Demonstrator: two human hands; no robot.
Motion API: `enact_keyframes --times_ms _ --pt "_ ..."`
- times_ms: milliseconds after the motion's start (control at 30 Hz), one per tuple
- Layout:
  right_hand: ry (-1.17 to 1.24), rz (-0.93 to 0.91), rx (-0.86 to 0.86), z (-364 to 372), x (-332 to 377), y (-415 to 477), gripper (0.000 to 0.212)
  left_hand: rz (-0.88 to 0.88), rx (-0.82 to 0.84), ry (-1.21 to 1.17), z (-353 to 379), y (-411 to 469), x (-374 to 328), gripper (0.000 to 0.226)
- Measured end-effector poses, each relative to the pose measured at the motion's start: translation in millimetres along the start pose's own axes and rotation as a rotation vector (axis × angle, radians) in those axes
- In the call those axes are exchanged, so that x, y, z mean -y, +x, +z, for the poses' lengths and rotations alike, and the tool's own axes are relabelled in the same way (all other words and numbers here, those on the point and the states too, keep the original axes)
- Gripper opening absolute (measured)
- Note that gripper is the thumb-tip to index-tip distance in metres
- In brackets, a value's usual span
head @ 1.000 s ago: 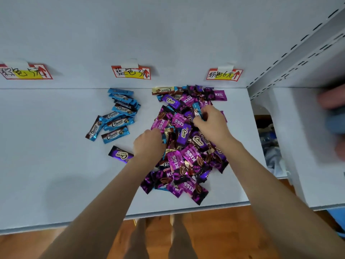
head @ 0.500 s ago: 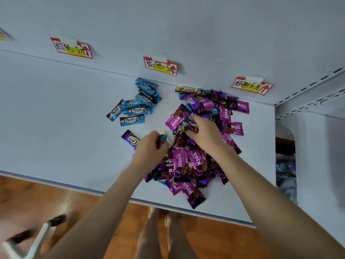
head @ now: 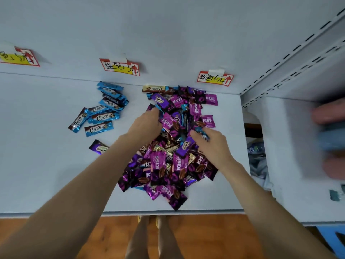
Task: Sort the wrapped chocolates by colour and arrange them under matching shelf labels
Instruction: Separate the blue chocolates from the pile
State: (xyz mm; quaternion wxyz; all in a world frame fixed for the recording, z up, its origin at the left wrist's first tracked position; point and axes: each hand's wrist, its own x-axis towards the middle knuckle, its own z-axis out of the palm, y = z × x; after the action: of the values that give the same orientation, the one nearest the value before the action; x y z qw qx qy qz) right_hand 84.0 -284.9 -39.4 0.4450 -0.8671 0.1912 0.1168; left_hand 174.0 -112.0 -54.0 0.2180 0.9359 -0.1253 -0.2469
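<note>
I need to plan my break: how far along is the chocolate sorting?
Early. Done: a small group of blue chocolates lies below the middle label, and one purple chocolate lies apart. In hand: the right hand pinches a blue-wrapped piece, and the left hand is in the mixed pile. Left: that big pile, mostly pink and purple, with some gold and blue.

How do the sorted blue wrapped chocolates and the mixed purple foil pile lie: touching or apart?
Apart. The head view shows bare shelf between the sorted blue chocolates and the mixed pile.
</note>
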Motion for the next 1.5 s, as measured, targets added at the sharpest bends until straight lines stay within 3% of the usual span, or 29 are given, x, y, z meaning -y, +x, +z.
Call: enact_keyframes --times_ms 200,367,600,800,1133,1267,1500 --pt "-0.102 -0.069 -0.094 2 -1 20 0.023 -0.040 0.142 0.230 -4 1 -1 0.030" --pt "-0.274 -0.125 -0.133 7 13 57 0.023 -0.074 0.074 0.279 -2 -1 -4 0.022" --pt "-0.536 -0.155 -0.007 15 30 95 0.029 -0.081 -0.027 0.022 -10 -17 14 0.026" --pt "-0.637 -0.127 0.045 16 36 100 0.023 -0.047 -0.004 -0.198 -15 -29 24 0.028" --pt "-0.439 -0.090 -0.077 10 27 84 0.024 -0.095 -0.134 -0.303 -17 -8 26 0.014" --pt "-0.409 -0.030 -0.087 6 21 84 0.023 -0.080 -0.168 -0.181 -15 10 15 0.011" --pt "-0.273 -0.116 -0.152 -7 14 78 0.021 0.085 -0.016 0.111 -14 31 7 0.044"
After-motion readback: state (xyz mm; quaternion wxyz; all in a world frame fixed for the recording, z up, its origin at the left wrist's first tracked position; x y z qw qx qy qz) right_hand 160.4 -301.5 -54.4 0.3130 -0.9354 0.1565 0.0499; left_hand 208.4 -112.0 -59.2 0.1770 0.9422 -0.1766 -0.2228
